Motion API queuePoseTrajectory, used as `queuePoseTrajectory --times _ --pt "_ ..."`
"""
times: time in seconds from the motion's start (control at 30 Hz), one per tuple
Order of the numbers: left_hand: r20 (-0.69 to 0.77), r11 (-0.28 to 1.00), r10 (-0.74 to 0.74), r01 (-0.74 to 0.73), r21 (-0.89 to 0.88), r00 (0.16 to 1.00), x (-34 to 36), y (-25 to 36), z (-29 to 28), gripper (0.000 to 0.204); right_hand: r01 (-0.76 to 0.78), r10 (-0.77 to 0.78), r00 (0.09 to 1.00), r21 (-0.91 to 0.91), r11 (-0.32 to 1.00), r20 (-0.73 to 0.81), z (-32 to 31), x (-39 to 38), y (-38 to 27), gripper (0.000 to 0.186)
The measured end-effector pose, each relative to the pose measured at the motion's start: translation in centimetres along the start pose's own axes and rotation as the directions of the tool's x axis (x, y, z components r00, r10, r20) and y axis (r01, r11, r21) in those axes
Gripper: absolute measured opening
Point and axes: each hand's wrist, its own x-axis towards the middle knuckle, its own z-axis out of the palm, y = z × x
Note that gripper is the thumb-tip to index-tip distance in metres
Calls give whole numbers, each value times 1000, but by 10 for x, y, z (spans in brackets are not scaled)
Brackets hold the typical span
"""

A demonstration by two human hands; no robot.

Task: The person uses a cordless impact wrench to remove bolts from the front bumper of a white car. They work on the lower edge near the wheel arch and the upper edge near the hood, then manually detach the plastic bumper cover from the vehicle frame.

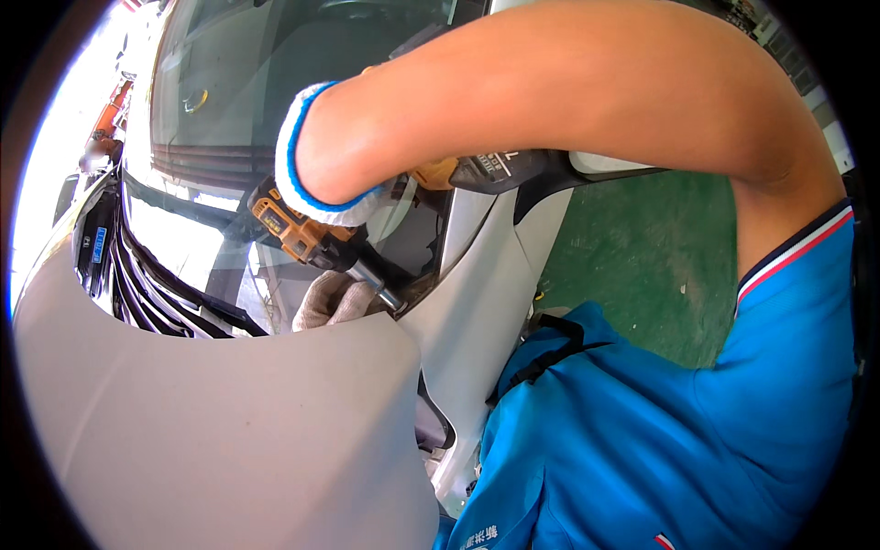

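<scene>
The left hand (332,301), at five o'clock from the drill (293,226), perhaps steadies the socket (378,288) (whether clamped I cannot tell, as with the right hand (344,214)).

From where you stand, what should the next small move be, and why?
I'd probably draw the left hand slightly away from the socket before running the power driver: it is gloved and right beside the metal, which could catch fabric if spinning. The right hand appears to hold the tool, with the socket's tip near the corner of the hood.
</scene>
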Motion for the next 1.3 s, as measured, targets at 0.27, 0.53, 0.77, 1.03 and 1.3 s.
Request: queuePoseTrajectory --times 0.27,0.53,0.77,1.03,1.3 --pt "-75 999 -20 23 35 997 -3 -3 -9 16 27 -27 1000 -8 1000 -11 -2 10 -7 28" --pt "-88 997 -41 46 63 995 -2 -3 -2 17 -5 5 1000 18 1000 -3 3 0 0 28" --pt "-91 994 -43 52 101 995 -2 -1 1 17 -29 29 1000 2 1000 0 0 -1 -2 29" --pt "-116 996 -36 45 76 993 -3 -4 1 18 -34 34 999 3 999 -10 -2 3 -1 29" --pt "-129 998 -29 35 44 991 -5 -7 0 18 -30 30 1000 6 1000 -2 0 -1 -4 30"
